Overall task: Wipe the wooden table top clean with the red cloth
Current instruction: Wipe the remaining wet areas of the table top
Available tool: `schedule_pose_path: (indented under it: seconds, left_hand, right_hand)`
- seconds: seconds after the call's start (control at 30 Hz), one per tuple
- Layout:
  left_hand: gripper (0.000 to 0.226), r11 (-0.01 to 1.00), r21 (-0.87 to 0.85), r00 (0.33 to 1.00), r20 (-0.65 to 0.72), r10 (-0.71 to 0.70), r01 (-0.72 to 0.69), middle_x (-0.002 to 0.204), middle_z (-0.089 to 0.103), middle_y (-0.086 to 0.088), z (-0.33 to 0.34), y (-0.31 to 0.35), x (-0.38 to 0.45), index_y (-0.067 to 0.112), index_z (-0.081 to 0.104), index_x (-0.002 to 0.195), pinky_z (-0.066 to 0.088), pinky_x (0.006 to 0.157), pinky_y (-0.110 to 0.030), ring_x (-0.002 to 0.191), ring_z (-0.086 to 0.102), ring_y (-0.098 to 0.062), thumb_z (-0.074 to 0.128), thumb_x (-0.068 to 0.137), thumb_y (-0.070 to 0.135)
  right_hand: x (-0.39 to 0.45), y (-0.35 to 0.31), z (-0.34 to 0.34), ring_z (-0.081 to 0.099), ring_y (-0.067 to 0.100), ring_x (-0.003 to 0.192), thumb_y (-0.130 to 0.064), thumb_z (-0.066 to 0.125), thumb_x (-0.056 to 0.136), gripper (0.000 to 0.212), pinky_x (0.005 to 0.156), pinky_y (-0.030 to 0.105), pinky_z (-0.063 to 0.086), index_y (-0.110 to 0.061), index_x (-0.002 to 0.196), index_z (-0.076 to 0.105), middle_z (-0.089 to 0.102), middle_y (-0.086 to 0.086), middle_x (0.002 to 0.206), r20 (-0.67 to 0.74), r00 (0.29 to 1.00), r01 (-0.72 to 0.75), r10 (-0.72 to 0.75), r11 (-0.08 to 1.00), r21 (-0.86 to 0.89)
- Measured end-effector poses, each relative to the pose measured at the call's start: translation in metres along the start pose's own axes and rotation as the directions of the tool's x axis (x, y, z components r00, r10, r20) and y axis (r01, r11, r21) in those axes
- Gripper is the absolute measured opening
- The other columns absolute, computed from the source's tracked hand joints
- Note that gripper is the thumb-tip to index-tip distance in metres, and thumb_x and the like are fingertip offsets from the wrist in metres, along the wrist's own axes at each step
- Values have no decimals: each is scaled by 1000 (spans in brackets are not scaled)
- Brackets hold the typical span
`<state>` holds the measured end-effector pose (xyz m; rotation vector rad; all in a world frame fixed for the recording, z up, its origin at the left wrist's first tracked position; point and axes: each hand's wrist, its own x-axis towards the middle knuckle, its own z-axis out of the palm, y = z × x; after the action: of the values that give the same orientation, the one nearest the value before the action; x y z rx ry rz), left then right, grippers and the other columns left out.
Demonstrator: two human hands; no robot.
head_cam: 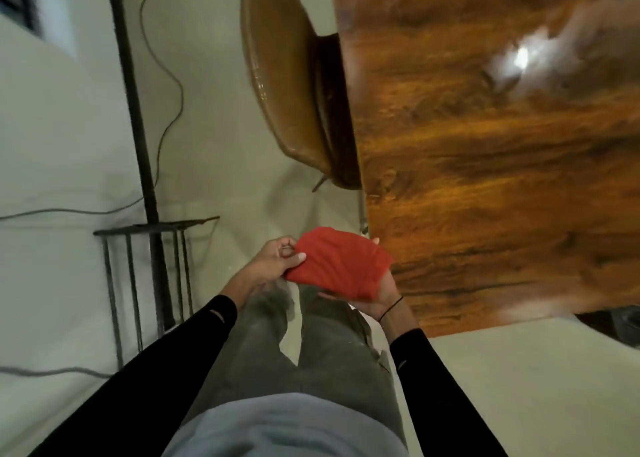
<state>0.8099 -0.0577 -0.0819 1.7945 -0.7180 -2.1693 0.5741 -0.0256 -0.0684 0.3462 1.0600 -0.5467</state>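
1. The wooden worktop [502, 166] fills the right of the view, glossy, with a bright glare patch; its finish looks slick, so a cloth should slide easily over it; no wiping seems begun yet.
2. A brown chair [280, 86] sits tucked against the worktop's left edge; a black metal stand [145, 166] and a loose cable lie on the floor further left.
3. The red cloth [341, 262] is held in the air just beside the worktop's near corner, folded into a soft pad; light, limp, best taken flat under a palm.
4. The right hand [377, 297] cradles it from below, fingers curled around the far edge; the left hand [273, 262] pinches its left corner.
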Motion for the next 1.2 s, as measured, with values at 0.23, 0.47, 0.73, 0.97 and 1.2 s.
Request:
schedule_pose_path:
  seconds: [0.23,0.47,0.73,0.97,1.2]
  left_hand:
    - [12,980,-165,983,-161,89,-116,112,70,-11,-92,-72,-30,7,62,110,55,93,-29,103,65,-16,69,106,-1]
    - [11,852,-506,852,-498,-162,-134,97,70,-7,-165,-161,-54,7,67,99,51,74,-21,89,63,-16,64,99,-3]
    - [23,749,-605,584,-721,-372,-270,79,60,0,-277,-268,-47,15,56,79,45,63,-24,74,55,-16,56,91,-5]
    - [5,792,-540,458,-803,-382,-286,81,60,-3,-386,-338,-11,20,55,67,42,75,-33,79,54,-21,55,62,20]
    - [21,937,-335,412,-871,-269,-97,101,65,5,-439,-397,29,20,62,105,46,62,-13,87,62,-10,75,101,36]
  right_hand:
    - [37,38,60,73,30,135,-53,78,103,63,113,55,61,-25,156,61,73,9,150,-70,978,111,-196,778,-619]
    - [129,112,131,81,22,101,9,77,100,46,76,24,67,5,144,67,82,14,124,-42,960,57,-275,342,-938]
    - [265,237,173,73,46,127,14,82,92,58,113,55,60,10,147,64,75,26,135,-79,986,-39,-146,265,-964]
    - [403,329,187,68,45,135,13,83,92,66,118,60,56,6,153,61,72,22,145,-56,995,-39,-77,203,-978]
    - [488,372,207,77,33,115,7,92,86,57,111,47,62,1,139,73,79,14,124,37,995,28,-90,-96,-995]
